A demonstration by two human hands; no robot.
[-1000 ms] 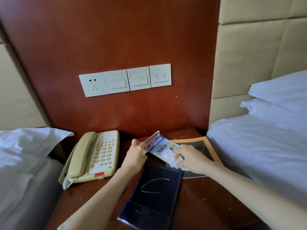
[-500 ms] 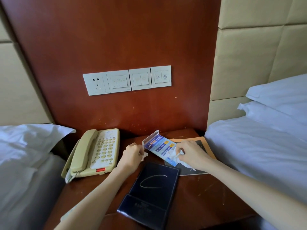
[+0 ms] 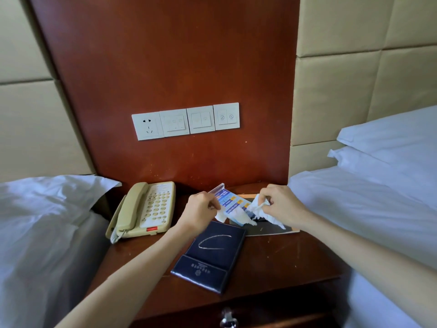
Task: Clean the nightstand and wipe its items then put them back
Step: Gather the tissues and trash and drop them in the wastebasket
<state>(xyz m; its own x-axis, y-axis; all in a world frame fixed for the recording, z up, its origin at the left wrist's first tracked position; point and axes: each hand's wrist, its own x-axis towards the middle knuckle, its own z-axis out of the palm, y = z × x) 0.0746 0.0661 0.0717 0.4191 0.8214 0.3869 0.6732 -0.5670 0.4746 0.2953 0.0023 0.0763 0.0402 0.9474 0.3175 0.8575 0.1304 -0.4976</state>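
Right hand (image 3: 282,204): fingertips curled, pinched bunched white tissue (image 3: 255,210). Hand sat up and right of card, off lower corner where it had pressed half a second earlier. Tissue tail draped over card's lower edge.

Left hand (image 3: 201,210): fingers pinched left edge of blue card holder (image 3: 228,200), grip unchanged, holder tilted above nightstand (image 3: 279,261).

Orange-edged booklet (image 3: 269,227) lay beneath, dark folder (image 3: 214,252) in front, beige telephone (image 3: 146,209) at left.

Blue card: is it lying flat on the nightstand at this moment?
No, the left hand holds the blue card tilted above the nightstand while the right hand grips a white tissue against it.
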